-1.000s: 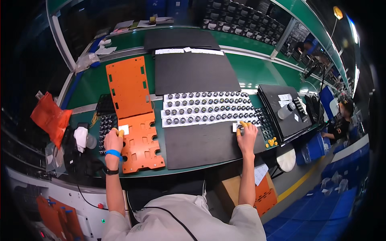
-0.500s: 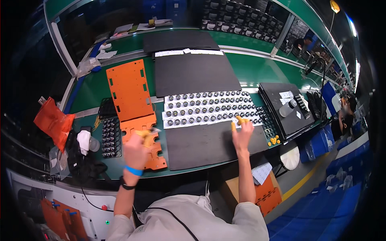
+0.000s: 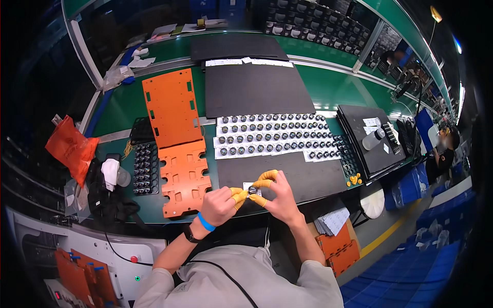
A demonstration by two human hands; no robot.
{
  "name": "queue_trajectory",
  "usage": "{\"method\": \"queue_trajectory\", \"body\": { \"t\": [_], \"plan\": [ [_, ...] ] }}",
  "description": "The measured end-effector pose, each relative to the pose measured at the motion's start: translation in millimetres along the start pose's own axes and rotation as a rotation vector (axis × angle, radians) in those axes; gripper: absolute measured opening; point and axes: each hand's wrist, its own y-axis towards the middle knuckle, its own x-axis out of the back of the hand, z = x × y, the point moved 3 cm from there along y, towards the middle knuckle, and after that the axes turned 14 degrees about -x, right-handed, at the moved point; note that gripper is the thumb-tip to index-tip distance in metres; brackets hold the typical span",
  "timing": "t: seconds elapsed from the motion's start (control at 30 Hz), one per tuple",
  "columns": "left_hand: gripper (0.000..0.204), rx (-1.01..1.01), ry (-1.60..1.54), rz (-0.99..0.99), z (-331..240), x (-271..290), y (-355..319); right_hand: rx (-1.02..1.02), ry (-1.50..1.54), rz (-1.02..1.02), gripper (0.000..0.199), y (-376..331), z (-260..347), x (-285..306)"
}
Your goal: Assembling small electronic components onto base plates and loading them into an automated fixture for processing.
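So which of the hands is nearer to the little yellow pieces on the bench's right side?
The right hand. It is left of the yellow pieces, across some dark mat; the left hand is farther left.

Well left of the left hand (image 3: 216, 206) lies an orange plastic bag (image 3: 72, 150), a white cloth (image 3: 110, 173) nearer. Right of the right hand (image 3: 284, 201) and farther off rests a translucent bottle (image 3: 373, 139); lower down is a round white stool (image 3: 373, 200). A co-worker (image 3: 446, 158) is farther right. Dark boxes (image 3: 308, 23) stand well beyond both hands.
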Motion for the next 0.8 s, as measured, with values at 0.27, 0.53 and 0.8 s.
{"method": "queue_trajectory", "body": {
  "t": [0.27, 0.53, 0.8],
  "plan": [
    [0.038, 0.207, -0.036, 0.09, -6, -8, 2, -0.15, -0.332, -0.221, 0.03, 9, -49, 21],
    [0.037, 0.355, -0.171, 0.151, -1, -4, -19, -0.273, -0.413, -0.408, 0.037, -1, -132, 63],
    [0.027, 0.404, -0.155, 0.114, 6, 13, -26, -0.271, -0.557, -0.416, 0.033, 11, -135, 38]
  ]
}}
